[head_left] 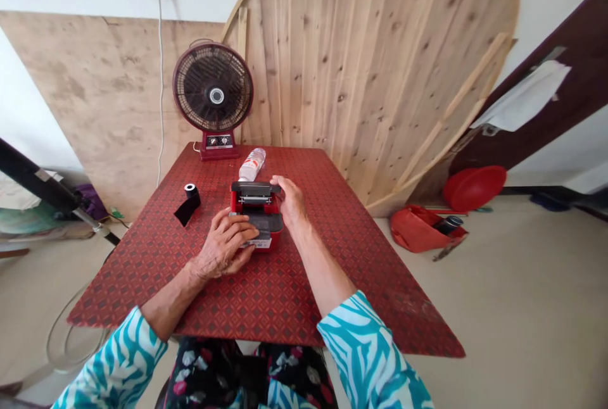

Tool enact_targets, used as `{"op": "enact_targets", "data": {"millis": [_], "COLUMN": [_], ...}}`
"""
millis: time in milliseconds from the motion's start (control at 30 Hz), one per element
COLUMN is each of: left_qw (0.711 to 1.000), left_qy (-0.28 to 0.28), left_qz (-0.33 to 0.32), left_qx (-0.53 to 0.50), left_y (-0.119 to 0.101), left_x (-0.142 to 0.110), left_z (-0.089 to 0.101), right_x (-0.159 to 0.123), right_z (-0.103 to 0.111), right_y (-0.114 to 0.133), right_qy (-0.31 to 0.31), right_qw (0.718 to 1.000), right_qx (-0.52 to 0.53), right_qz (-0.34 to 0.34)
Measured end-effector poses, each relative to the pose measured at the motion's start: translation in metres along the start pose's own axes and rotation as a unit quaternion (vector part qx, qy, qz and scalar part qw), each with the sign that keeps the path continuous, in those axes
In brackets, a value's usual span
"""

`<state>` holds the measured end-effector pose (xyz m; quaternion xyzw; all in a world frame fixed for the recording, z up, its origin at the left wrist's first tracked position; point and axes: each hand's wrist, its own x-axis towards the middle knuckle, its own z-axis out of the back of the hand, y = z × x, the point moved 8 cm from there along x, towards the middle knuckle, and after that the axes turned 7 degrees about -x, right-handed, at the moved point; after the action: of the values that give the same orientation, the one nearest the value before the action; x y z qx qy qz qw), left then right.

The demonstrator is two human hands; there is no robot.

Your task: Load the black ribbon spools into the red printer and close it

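Both hands are working on a little red and black device (256, 206) sitting in the middle of the red patterned counter (123, 282), just below center frame: the left hand (223, 244) is curled over its near end, gripping it, while the right hand (289, 200) is reaching onto its black top, though I can't tell if it's clamping. A roll of black tape (189, 203) is standing just left, trailing a strip, and a plastic bottle (251, 164) is lying just behind.

Left hand (223, 244) palm-down, fingers curled; right hand (289, 200) angled forward, fingers bent downward
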<state>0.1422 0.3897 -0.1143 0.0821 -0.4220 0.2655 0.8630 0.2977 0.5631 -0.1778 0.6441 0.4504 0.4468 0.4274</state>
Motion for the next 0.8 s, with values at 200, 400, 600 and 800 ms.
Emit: {"op": "enact_targets", "data": {"millis": [200,400,600,800], "left_qw": [0.999,0.911,0.678,0.581], "left_qy": [-0.004,-0.152,-0.244,-0.242], "left_qz": [0.01,0.314,0.542,0.591], "left_qx": [-0.035,-0.219,-0.433,-0.504], "left_y": [0.002,0.066,0.114,0.116], "left_x": [-0.003,-0.02,-0.044,-0.04], "left_z": [0.002,0.004,-0.038,-0.045], "right_x": [-0.043,-0.053,-0.052,-0.055], "right_z": [0.012,0.01,0.011,0.009], "right_y": [-0.013,-0.02,-0.02,-0.022], "right_qy": [-0.012,-0.012,-0.012,0.006], "right_qw": [0.998,0.994,0.992,0.991], "right_qx": [0.042,0.085,0.102,0.108], "right_qz": [-0.045,-0.067,-0.074,-0.075]}}
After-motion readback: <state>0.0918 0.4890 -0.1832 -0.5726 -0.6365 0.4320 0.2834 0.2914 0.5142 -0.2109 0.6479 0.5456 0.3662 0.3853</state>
